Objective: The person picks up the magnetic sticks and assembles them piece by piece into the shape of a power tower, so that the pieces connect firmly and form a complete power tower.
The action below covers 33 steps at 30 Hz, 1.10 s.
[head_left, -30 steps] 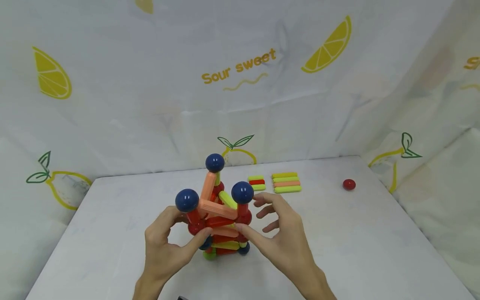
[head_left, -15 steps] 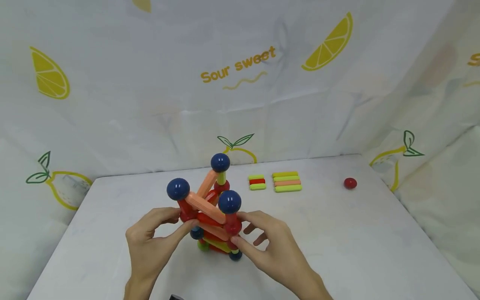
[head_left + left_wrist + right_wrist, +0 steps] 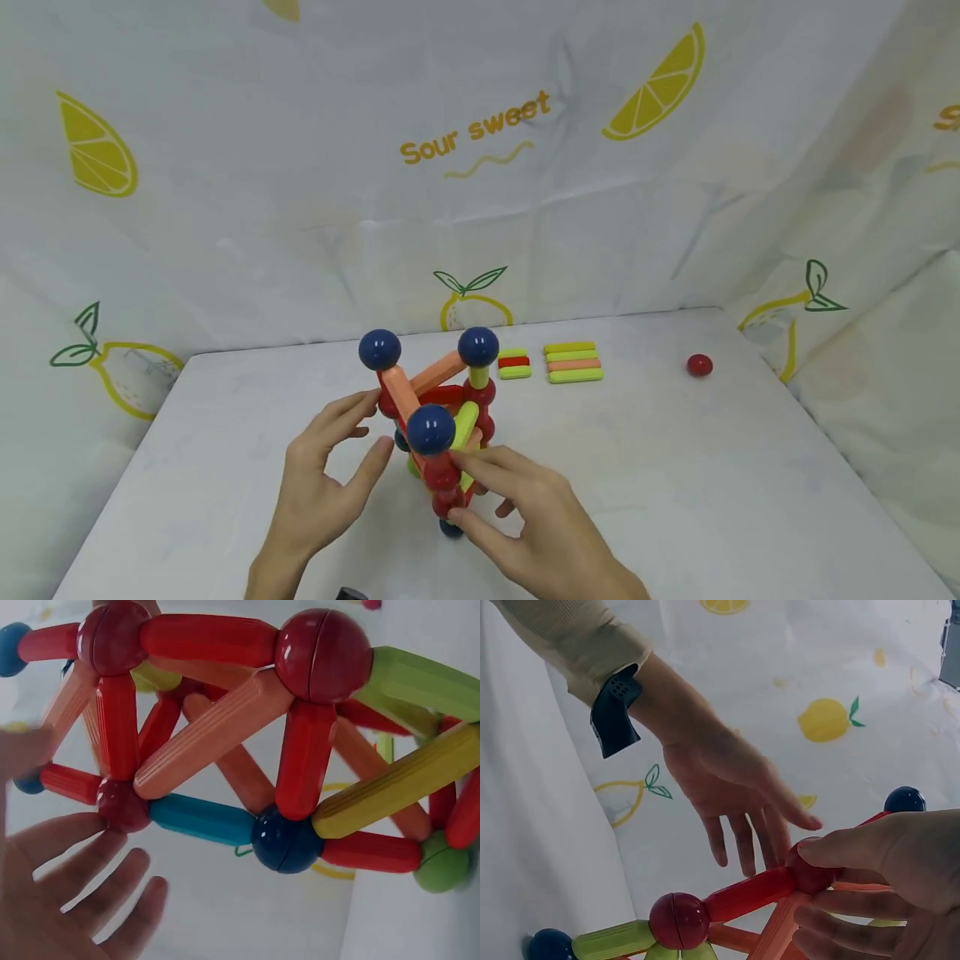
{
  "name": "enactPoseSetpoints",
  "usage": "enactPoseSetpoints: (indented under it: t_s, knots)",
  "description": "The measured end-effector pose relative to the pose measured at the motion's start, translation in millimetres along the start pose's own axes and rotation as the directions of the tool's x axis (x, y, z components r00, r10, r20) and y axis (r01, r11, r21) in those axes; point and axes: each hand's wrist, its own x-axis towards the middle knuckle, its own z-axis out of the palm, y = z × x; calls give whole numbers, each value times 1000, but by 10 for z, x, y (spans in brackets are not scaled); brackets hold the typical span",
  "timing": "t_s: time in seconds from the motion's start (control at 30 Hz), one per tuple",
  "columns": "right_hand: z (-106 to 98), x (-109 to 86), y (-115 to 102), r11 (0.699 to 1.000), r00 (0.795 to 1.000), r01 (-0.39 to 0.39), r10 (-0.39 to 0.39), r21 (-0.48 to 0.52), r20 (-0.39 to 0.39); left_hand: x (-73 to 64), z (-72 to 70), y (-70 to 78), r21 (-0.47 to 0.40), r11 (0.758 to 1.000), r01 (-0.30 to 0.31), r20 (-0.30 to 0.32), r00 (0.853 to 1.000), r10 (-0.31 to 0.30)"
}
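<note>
A tower of magnetic sticks and balls stands upright on the table, with blue balls at its three top corners. My right hand pinches a red ball on the near corner between thumb and fingers. At the left side, the fingertips of my left hand touch another red ball, and in the head view its thumb is apart from the tower. The left wrist view shows red, orange, yellow and blue sticks joining the balls. Part of the tower's far side is hidden.
Short sticks lie in a row behind the tower, with a row of longer sticks to their right. A lone red ball rests at the far right of the white table. A lemon-print cloth hangs behind.
The tower has turned clockwise as seen from above, its near-right corner swinging toward me. My left thumb has come off it. My right hand has moved nearer with the corner it holds.
</note>
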Motion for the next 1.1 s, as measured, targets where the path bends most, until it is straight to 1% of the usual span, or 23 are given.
enactPoseSetpoints:
  t_s: [0.07, 0.17, 0.2, 0.23, 0.27, 0.3, 0.37, 0.47, 0.53, 0.63, 0.7, 0.77, 0.83, 0.9, 0.93, 1.0, 1.1]
  knots:
    - [10, -11, -8, 999, 999, 49, -49, -2, 12, -9, -1, 11, 5, 1000, 6, 100, 995, -7]
    - [23, -10, -24, 994, 993, 112, -111, -3, 42, -15, 23, 32, -44, 999, 12, 226, 974, -2]
    - [26, -7, -28, 992, 990, 127, -127, 4, 55, -14, 36, 37, -67, 998, 15, 259, 966, 3]
    - [29, -4, -32, 991, 988, 135, -135, 8, 68, -14, 55, 39, -96, 995, 14, 281, 960, 14]
    - [32, -1, -37, 991, 987, 137, -137, 12, 81, -12, 73, 54, -118, 993, 26, 298, 955, 11]
    - [36, -2, -40, 990, 986, 139, -140, 14, 90, -9, 91, 69, -139, 990, 34, 307, 952, 10]
    - [35, -3, -40, 989, 983, 146, -147, 16, 109, 5, 128, 93, -169, 985, 32, 307, 952, 22]
    - [0, -14, -19, 986, 979, 164, -167, 31, 115, 26, 164, 108, -178, 984, 7, 286, 957, 45]
    - [-69, -25, 15, 987, 982, 155, -158, 41, 105, 42, 179, 108, -179, 984, -17, 273, 960, 66]
    - [-258, -24, 123, 994, 992, 112, -113, 10, 55, 55, 179, 105, -170, 985, -21, 277, 958, 68]
    - [-416, 7, 241, 996, 998, 65, -65, -57, 5, 59, 172, 95, -163, 986, -18, 287, 956, 64]
    - [-561, 68, 401, 989, 998, 18, -26, -147, -57, 68, 165, 88, -160, 987, -13, 297, 953, 61]
    - [-664, 163, 587, 968, 993, -41, 12, -247, -117, 75, 160, 78, -157, 988, -12, 305, 950, 60]
    - [-715, 287, 791, 938, 985, -107, 54, -329, -167, 87, 162, 69, -157, 987, -19, 312, 948, 67]
    - [-722, 354, 897, 922, 980, -129, 63, -366, -188, 90, 164, 64, -155, 988, -22, 313, 947, 71]
    - [-712, 496, 1104, 886, 974, -170, 83, -432, -213, 98, 174, 55, -159, 987, -19, 324, 944, 70]
    - [-669, 671, 1386, 843, 970, -193, 88, -501, -226, 105, 187, 44, -160, 987, -23, 338, 938, 76]
